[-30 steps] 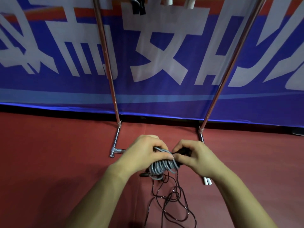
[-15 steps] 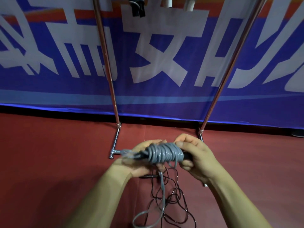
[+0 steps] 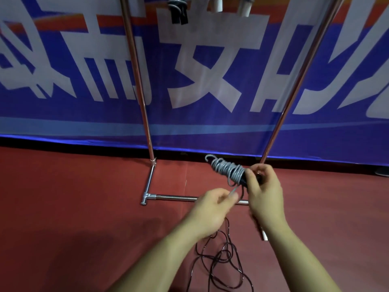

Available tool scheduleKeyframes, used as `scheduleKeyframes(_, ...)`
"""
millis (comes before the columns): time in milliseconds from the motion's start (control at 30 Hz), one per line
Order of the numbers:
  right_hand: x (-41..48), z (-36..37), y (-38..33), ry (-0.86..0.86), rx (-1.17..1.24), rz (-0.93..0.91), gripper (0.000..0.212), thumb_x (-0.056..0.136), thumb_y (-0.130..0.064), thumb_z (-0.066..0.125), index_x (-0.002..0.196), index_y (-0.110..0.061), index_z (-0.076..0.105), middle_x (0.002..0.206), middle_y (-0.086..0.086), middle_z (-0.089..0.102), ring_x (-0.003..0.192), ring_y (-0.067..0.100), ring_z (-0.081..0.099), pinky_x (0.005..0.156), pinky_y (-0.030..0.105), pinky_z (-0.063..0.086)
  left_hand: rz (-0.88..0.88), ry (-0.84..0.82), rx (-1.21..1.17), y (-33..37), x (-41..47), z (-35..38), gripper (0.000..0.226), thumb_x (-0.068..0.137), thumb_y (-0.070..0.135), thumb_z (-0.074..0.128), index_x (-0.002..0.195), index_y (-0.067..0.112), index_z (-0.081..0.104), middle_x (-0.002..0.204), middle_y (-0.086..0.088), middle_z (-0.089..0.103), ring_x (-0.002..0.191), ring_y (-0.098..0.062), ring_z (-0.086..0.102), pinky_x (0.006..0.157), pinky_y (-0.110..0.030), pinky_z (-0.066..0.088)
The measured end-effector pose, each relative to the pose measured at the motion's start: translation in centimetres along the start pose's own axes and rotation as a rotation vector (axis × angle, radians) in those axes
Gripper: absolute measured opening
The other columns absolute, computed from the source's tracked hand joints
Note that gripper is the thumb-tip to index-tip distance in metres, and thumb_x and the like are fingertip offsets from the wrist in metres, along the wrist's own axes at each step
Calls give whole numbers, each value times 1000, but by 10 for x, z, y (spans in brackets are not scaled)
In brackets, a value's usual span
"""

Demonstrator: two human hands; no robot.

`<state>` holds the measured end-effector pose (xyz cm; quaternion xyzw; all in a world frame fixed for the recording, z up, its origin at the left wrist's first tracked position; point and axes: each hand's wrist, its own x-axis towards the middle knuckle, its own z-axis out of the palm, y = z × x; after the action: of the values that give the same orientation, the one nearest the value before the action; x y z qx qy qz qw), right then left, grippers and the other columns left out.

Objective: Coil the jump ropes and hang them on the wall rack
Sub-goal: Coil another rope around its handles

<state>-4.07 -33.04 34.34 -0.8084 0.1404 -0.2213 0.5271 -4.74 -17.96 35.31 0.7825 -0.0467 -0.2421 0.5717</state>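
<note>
A grey jump rope [image 3: 227, 170] is wound in tight coils around its black handles. My right hand [image 3: 264, 190] grips the handle end of that bundle, which tilts up to the left. My left hand [image 3: 212, 209] sits lower and to the left, pinching the loose grey tail that runs up to the coils. A thin black jump rope [image 3: 221, 258] lies tangled on the red floor under my forearms. The chrome rack [image 3: 139, 76] stands in front of me, with a coiled rope with black handles [image 3: 177, 9] hanging at the top edge of the view.
The rack's floor bar [image 3: 174, 198] runs left to right just beyond my hands. Its right upright [image 3: 294, 81] leans up past my right hand. A blue banner with white characters [image 3: 210, 70] covers the wall. White handles [image 3: 216, 4] hang at the top.
My hands have come apart. The right hand lifted the coiled bundle up and to the right, and the left hand dropped below it holding the grey tail.
</note>
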Motion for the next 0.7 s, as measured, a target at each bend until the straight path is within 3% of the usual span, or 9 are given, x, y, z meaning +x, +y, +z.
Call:
scheduleKeyframes(100, -6, -1, 4, -109, -177, -93, 10, 95, -18, 65, 88, -14, 60, 76, -3, 70, 71, 9, 63, 63, 16, 45, 180, 130, 701, -3, -2, -17, 22, 96, 48, 55, 108, 32, 66, 91, 7, 72, 87, -15, 65, 75, -31, 48)
scheduleKeyframes(167, -8, -1, 6, -185, -254, -134, 12, 94, -17, 65, 85, -14, 59, 73, -2, 68, 67, 15, 61, 63, 28, 47, 293, 160, 893, 3, -2, -28, 27, 96, 53, 53, 114, 38, 67, 106, 6, 73, 101, -20, 65, 83, -32, 48)
scheduleKeyframes(267, -9, -1, 11, -312, -350, -134, 16, 92, -19, 66, 80, -19, 55, 66, -2, 65, 62, 20, 56, 62, 35, 46, 432, 164, 978, 11, -1, -40, 36, 92, 62, 55, 106, 34, 71, 101, 6, 70, 95, -17, 63, 78, -32, 42)
scheduleKeyframes(367, -13, -2, 4, -550, -315, -128, 14, 90, -20, 67, 79, -21, 58, 66, -4, 67, 61, 15, 59, 60, 31, 48, 483, 166, 801, 4, 0, -53, 32, 89, 62, 61, 93, 31, 70, 86, 11, 62, 80, -6, 58, 70, -29, 41)
scheduleKeyframes(500, -11, -8, -8, -757, -177, -142, 17, 90, -14, 66, 77, -21, 59, 63, -9, 62, 57, 5, 50, 59, 24, 43, 365, 53, 379, -10, 10, -61, 17, 85, 46, 75, 78, 32, 70, 68, 20, 61, 63, 5, 53, 65, -19, 41)
scheduleKeyframes(600, -16, -7, -13, -867, 90, 5, 20, 93, -13, 64, 75, -21, 60, 60, -4, 52, 53, 11, 40, 50, 26, 34, 259, -69, 47, -14, 13, -61, 11, 82, 31, 79, 77, 23, 73, 66, 13, 66, 63, -1, 56, 66, -19, 45)
scheduleKeyframes(700, -19, -5, -23, -865, 345, 193, 17, 89, -15, 61, 73, -18, 59, 55, 4, 43, 44, 12, 30, 42, 21, 23, 142, -206, -261, -17, 15, -64, 12, 76, 32, 74, 73, 21, 73, 67, 4, 68, 60, -7, 58, 61, -19, 45)
